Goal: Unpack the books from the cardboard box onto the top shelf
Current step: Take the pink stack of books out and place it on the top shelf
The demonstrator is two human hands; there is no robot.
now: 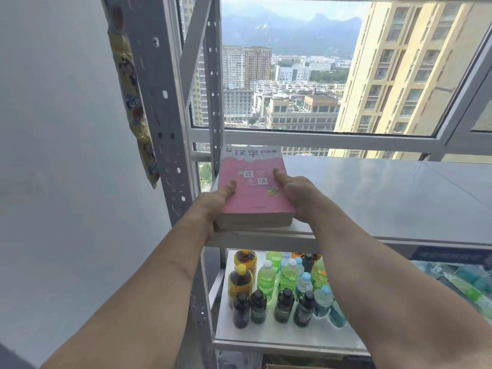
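At the far left there is a pale wall, and a colourful printed strip hangs along the grey perforated post of the metal rack. Next comes the left hand: its thumb lies on the pink cover and the other fingers are hidden at the left side of the stack, so it grips the books from that side. The books are a small stack with a pink one on top, and they lie flat at the front left corner of the top shelf, close to the front edge. The right hand holds the right side of the same stack, thumb pressed on the cover, fingers curled down at the side. The shelf surface continues to the right. Below it, on the lower shelf, many bottles stand close together, dark, green and blue ones. Behind the rack a window shows city buildings and mountains.
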